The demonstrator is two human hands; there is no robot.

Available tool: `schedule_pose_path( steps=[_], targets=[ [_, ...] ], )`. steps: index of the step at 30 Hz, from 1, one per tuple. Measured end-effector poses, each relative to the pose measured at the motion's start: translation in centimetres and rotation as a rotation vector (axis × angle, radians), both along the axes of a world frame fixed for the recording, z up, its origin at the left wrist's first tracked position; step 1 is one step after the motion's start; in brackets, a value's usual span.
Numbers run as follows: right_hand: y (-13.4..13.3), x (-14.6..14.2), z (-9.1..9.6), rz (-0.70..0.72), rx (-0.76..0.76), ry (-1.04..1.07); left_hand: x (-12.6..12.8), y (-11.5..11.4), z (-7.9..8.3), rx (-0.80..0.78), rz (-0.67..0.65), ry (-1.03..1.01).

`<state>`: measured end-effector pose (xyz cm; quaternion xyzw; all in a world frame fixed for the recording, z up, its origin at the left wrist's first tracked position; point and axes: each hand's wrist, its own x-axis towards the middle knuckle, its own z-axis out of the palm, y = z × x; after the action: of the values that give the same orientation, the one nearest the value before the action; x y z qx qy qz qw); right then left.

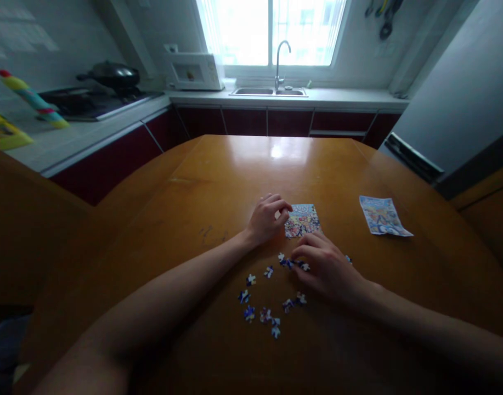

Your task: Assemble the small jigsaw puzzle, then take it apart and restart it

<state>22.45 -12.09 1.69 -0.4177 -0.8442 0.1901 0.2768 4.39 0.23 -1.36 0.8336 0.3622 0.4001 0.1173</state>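
Observation:
A partly assembled jigsaw puzzle point(304, 220) with a colourful printed picture lies flat on the wooden table. At its left edge is my left hand point(269, 218), fingers bent and thumb close to the index finger; whatever may be between them is hidden. My right hand point(326, 263) is just below the puzzle, thumb and index finger closed around a dark blue puzzle piece point(289, 264). Other loose pieces lie close by, among them a white and blue piece point(269, 271), a blue piece point(249, 313) and a pale piece point(276, 332).
A creased printed sheet point(383, 215) lies to the right on the table point(218, 181). Beyond the table are a sink point(271, 92) with a tall tap, a white microwave point(196, 71) and a stove point(107, 107) with a dark pan point(113, 75). A grey refrigerator point(461, 93) stands at right.

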Motion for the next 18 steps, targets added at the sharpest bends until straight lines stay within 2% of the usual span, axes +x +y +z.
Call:
schedule_pose_path(
  steps=[5,8,13,18],
  targets=[
    [3.8,4.5,-0.5,-0.181,0.091,0.063,-0.1,0.0,-0.1,0.03,-0.04,0.026],
    [4.9,6.1,-1.0,-0.238,0.099,0.054,-0.2,-0.1,0.1,0.031,-0.071,0.059],
    [4.8,6.4,-1.5,-0.223,0.07,0.0,-0.2,-0.6,0.6,0.04,-0.158,0.13],
    [4.6,6.2,-1.8,-0.213,0.051,0.008,-0.3,-0.7,0.8,0.044,-0.172,0.157]
  ],
)
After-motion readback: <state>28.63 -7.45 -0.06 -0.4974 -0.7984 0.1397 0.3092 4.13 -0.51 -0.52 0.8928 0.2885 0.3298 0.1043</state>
